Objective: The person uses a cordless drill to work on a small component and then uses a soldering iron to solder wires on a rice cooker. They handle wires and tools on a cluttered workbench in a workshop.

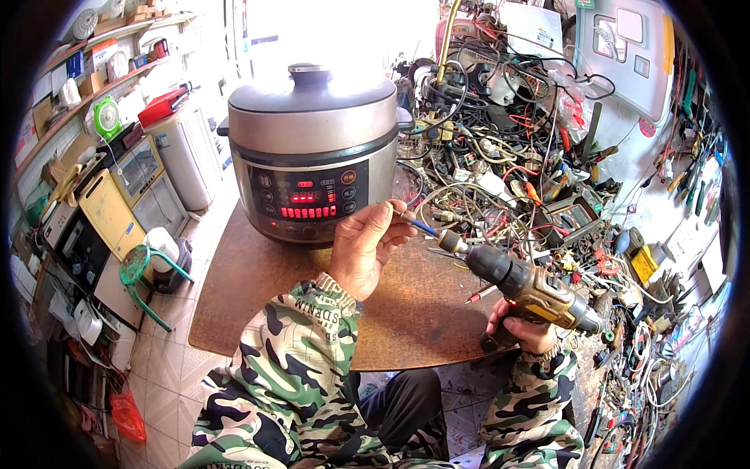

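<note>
My left hand (367, 246) pinches the tip end of a long bit with a blue shank (419, 224), just in front of a silver electric pressure cooker (312, 121) with a dark lid and a lit red display. The bit sits in the chuck of a gold-and-black cordless drill (537, 291), angled up to the left. My right hand (523, 328) is wrapped round the drill's handle. Both hands are over the worn brown wooden table (258, 313).
A dense heap of cables and parts (516, 156) covers the right side. At left are shelves (117, 78), appliances (176, 156), a green stool (144, 270) and a red plastic bag (127, 414). A white panel (625, 47) stands at the back right.
</note>
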A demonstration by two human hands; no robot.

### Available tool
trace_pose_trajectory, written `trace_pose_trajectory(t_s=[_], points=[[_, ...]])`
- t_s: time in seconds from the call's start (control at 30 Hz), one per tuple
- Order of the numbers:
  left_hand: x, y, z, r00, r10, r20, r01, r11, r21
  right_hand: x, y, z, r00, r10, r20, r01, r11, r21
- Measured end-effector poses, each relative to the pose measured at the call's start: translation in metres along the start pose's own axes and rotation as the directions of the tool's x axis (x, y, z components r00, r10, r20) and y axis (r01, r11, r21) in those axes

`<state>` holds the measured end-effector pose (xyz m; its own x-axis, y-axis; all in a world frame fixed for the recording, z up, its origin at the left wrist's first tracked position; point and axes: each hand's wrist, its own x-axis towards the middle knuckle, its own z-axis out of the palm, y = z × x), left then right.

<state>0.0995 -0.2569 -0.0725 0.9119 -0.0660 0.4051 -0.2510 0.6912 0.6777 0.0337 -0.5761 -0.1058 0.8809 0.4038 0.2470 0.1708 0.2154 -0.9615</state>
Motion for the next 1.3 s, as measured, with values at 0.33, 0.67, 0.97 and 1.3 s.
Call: trace_pose_trajectory(t_s=[0.33,0.67,0.97,1.3], points=[[0.0014,-0.0007,-0.0036,1.0,-0.011,0.01,0.012,1.0,-0.024,-0.0006,0.0032,-0.002,1.0,0.015,-0.02,-0.016,1.0,-0.019],[0.0001,0.001,-0.0006,1.0,-0.015,-0.016,0.014,1.0,-0.015,-0.0005,0.0025,-0.0029,1.0,0.011,0.023,-0.011,1.0,0.015],[0.0017,0.0037,-0.0027,1.0,-0.009,-0.007,0.009,0.999,-0.053,-0.0007,0.0031,-0.0004,1.0,-0.011,-0.024,0.01,0.999,-0.031],[0.0019,0.0003,-0.0053,1.0,-0.023,0.012,0.023,0.998,-0.056,-0.0009,0.0032,0.0034,0.999,-0.02,-0.045,0.02,1.0,0.0]])
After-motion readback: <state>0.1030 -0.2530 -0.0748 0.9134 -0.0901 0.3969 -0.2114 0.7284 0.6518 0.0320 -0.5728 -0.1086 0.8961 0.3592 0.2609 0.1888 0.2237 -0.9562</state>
